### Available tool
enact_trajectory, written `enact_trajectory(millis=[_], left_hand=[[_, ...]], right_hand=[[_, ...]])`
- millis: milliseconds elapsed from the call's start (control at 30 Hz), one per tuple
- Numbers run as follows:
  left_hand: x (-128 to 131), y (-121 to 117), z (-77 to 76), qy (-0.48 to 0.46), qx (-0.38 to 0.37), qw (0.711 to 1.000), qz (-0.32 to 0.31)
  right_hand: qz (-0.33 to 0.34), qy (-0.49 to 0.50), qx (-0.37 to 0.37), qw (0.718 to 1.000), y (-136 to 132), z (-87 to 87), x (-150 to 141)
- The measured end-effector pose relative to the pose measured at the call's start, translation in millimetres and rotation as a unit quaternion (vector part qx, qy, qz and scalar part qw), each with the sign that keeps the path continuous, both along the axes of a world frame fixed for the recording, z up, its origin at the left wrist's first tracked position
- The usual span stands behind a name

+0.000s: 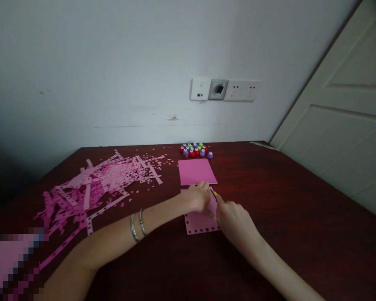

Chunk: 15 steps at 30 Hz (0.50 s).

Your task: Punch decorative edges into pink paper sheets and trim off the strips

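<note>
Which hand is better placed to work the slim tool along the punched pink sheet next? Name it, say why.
The right hand, I'd judge: it grips the slim tool at the right side of the punched pink sheet. The left hand rests on the sheet, apparently steadying it.

Two silvery bracelets [133, 228] on the left forearm [113, 240], the broader one apparently textured

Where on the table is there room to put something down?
A wide bare patch of table lies between the right hand and the door. Another lies between the forearms, below the hole-edged sheet. Crowded: the left, with paper strips, and the back middle, with little coloured pieces.
</note>
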<state>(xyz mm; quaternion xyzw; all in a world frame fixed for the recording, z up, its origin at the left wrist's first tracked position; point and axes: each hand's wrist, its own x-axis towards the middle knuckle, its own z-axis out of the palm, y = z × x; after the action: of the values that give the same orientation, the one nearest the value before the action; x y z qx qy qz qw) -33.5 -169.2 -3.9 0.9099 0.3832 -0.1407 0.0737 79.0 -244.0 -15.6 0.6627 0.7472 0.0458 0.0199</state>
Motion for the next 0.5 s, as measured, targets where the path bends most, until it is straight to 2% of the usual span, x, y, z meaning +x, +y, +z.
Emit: enact_trajectory(millis=[200, 500], left_hand=[[0.5, -3.2, 5.1, 0.003, 0.003, 1.000, 0.007], [-1.9, -1.6, 0.0, -0.027, 0.004, 1.000, 0.012]], right_hand=[[-0.002, 0.016, 0.002, 1.000, -8.0, 0.5, -0.6], [-0.012, 0.011, -0.003, 1.000, -22.9, -4.5, -0.2]])
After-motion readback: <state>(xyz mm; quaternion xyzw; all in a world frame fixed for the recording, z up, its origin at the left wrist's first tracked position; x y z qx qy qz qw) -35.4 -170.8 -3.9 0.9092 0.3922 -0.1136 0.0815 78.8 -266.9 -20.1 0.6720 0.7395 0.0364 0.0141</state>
